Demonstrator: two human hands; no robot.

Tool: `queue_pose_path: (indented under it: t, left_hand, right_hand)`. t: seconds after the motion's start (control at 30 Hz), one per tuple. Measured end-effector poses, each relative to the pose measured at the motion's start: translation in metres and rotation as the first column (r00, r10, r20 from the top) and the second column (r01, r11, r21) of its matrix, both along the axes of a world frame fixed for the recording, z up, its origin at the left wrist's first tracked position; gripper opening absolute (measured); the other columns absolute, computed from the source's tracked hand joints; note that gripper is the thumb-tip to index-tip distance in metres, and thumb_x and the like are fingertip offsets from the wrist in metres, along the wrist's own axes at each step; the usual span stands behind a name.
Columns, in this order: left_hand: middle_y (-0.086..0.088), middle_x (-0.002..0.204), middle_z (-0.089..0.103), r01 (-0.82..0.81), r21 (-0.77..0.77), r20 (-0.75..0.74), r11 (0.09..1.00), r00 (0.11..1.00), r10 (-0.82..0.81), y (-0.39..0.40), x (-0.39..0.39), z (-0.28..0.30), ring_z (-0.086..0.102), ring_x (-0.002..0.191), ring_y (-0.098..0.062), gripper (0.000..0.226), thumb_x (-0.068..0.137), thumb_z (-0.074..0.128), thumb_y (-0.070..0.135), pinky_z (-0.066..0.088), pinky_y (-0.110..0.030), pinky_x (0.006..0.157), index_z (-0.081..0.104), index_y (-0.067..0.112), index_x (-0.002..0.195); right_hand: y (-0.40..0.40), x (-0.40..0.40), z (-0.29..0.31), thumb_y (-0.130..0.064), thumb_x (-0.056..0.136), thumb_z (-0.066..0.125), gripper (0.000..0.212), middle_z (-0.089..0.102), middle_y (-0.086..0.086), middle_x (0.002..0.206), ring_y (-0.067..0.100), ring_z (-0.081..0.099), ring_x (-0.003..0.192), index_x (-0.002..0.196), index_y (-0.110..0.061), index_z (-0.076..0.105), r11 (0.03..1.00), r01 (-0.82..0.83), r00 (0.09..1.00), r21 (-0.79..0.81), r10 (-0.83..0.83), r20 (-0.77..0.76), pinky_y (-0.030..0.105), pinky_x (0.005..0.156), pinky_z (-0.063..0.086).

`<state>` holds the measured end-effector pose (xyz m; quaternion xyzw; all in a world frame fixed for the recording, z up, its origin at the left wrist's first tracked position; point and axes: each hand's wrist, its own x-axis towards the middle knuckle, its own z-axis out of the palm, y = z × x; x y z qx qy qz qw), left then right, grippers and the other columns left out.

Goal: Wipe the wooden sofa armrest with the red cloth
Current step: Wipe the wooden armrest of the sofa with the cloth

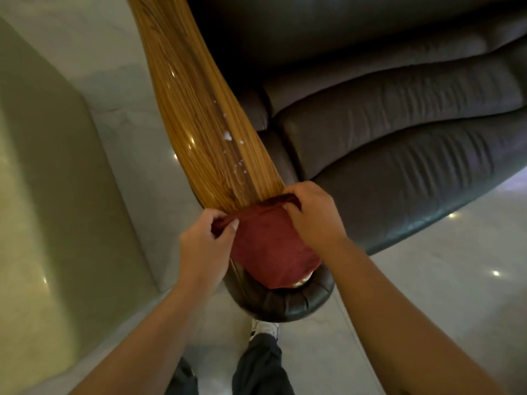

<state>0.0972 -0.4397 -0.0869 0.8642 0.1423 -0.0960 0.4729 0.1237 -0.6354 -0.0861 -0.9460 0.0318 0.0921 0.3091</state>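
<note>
A single head-worn wide-angle camera looks steeply down, close over the armrest (205,115), sofa (399,132) and floor (427,280).

— Where is the red cloth (271,246)?
— Spread over the near end of the wooden armrest (199,109), its far edge bunched up.
— And the armrest?
— Long, glossy, striped golden-brown grain, running from near to far left, with small white specks right of its middle.
</note>
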Motion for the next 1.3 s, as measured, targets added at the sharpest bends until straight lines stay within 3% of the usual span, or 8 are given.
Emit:
queue_pose_path:
  t: [0.17, 0.23, 0.37, 0.5, 0.6, 0.73, 1.03, 1.3]
  left_hand:
    - [0.007, 0.075, 0.061, 0.025, 0.006, -0.014, 1.0, 1.0, -0.025, 0.011, -0.002, -0.012, 0.059, 0.07, -0.012, 0.014, 0.086, 0.071, 0.022, 0.046, -0.023, 0.057, 0.059, 0.028, 0.083]
    - [0.007, 0.084, 0.062, 0.08, 0.015, 0.045, 0.997, 0.996, -0.081, 0.024, 0.007, -0.011, 0.059, 0.077, -0.009, 0.011, 0.086, 0.069, 0.024, 0.049, -0.03, 0.063, 0.061, 0.024, 0.092]
    - [0.0, 0.107, 0.061, 0.284, 0.143, 0.325, 0.948, 0.892, -0.316, 0.063, 0.082, 0.011, 0.055, 0.099, -0.006, 0.033, 0.089, 0.054, 0.036, 0.038, -0.013, 0.085, 0.062, 0.012, 0.11]
    - [-0.012, 0.134, 0.054, 0.452, 0.429, 0.35, 0.782, 0.714, -0.606, 0.087, 0.19, 0.033, 0.044, 0.126, -0.02, 0.041, 0.094, 0.046, 0.038, 0.035, -0.036, 0.102, 0.057, 0.013, 0.125]
    - [-0.01, 0.149, 0.041, 0.518, 0.652, 0.201, 0.554, 0.586, -0.785, 0.083, 0.262, 0.035, 0.024, 0.142, -0.029, 0.048, 0.095, 0.037, 0.043, 0.023, -0.055, 0.112, 0.048, 0.02, 0.136]
    - [-0.002, 0.157, 0.029, 0.51, 0.774, 0.079, 0.376, 0.511, -0.856, 0.072, 0.301, 0.021, 0.01, 0.146, -0.027, 0.053, 0.094, 0.023, 0.051, 0.005, -0.055, 0.116, 0.039, 0.033, 0.142]
    - [-0.003, 0.151, 0.04, 0.49, 0.751, 0.183, 0.442, 0.489, -0.853, 0.073, 0.303, 0.017, 0.023, 0.143, -0.027, 0.05, 0.093, 0.029, 0.041, 0.014, -0.051, 0.113, 0.047, 0.028, 0.139]
    - [-0.013, 0.15, 0.039, 0.482, 0.676, 0.303, 0.557, 0.508, -0.807, 0.078, 0.305, 0.011, 0.03, 0.14, -0.026, 0.071, 0.086, 0.037, 0.034, 0.021, -0.048, 0.112, 0.018, 0.01, 0.15]
  right_hand:
    - [0.029, -0.033, -0.009, -0.045, 0.076, 0.074, 0.065, 0.041, 0.014, 0.138, 0.031, 0.032, 0.127, 0.13, -0.017, 0.05, 0.905, 0.41, 0.897, -0.116, -0.377, 0.231, 0.052, 0.105, 0.028]
    - [0.047, -0.047, -0.015, -0.061, 0.073, 0.067, 0.078, 0.039, 0.015, 0.14, 0.034, 0.032, 0.128, 0.133, -0.017, 0.044, 0.916, 0.384, 0.906, -0.112, -0.351, 0.236, 0.054, 0.104, 0.029]
    - [0.069, -0.052, -0.045, -0.083, 0.07, 0.047, 0.104, 0.02, 0.02, 0.157, 0.043, 0.016, 0.142, 0.149, -0.021, 0.023, 0.95, 0.197, 0.98, -0.244, -0.187, 0.062, 0.062, 0.11, 0.019]
    - [0.071, -0.048, -0.052, -0.088, 0.066, 0.046, 0.111, 0.018, 0.022, 0.158, 0.045, 0.014, 0.143, 0.151, -0.02, 0.022, 0.935, 0.197, 0.98, -0.294, -0.187, 0.061, 0.064, 0.111, 0.017]
    - [0.072, -0.046, -0.053, -0.088, 0.065, 0.047, 0.112, 0.018, 0.023, 0.157, 0.046, 0.015, 0.143, 0.15, -0.019, 0.022, 0.931, 0.201, 0.979, -0.304, -0.188, 0.074, 0.066, 0.11, 0.019]
    - [0.074, -0.045, -0.053, -0.09, 0.065, 0.044, 0.116, 0.02, 0.023, 0.156, 0.045, 0.016, 0.143, 0.149, -0.014, 0.021, 0.924, 0.23, 0.973, -0.305, -0.216, 0.079, 0.065, 0.11, 0.018]
    - [0.099, 0.016, -0.023, -0.09, 0.061, 0.048, 0.125, 0.018, 0.019, 0.159, 0.04, 0.021, 0.142, 0.151, -0.013, 0.008, 0.93, 0.242, 0.969, -0.275, -0.243, 0.03, 0.063, 0.108, 0.023]
    - [0.137, 0.105, 0.005, -0.089, 0.062, 0.043, 0.12, 0.015, 0.01, 0.161, 0.033, 0.023, 0.141, 0.151, -0.022, 0.001, 0.931, 0.237, 0.971, -0.278, -0.221, 0.089, 0.056, 0.108, 0.023]
